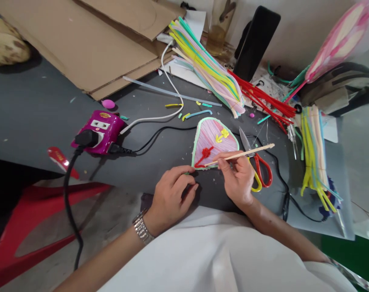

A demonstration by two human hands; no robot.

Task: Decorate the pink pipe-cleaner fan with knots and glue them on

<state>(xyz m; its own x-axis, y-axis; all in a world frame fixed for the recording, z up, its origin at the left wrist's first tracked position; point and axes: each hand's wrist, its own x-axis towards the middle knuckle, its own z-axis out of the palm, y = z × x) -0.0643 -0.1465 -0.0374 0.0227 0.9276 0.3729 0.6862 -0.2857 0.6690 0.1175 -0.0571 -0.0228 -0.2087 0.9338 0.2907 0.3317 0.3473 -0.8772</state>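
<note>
On dark tabletop: right hand clenched on wooden stick, held between thumb and fingers, tip reaching red pipe-cleaner knot on pink panel. Panel lies flat between hands, just ahead of both. Left hand curled, fingertips at panel's lower edge; cannot tell if gripping. Scissors just beside right hand. Yellow pipe-cleaner on panel.

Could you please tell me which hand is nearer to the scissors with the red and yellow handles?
The right hand, holding a wooden stick, is nearer: it sits just left of the scissors, beside their yellow handle. The left hand lies farther left, past the right hand.
</note>
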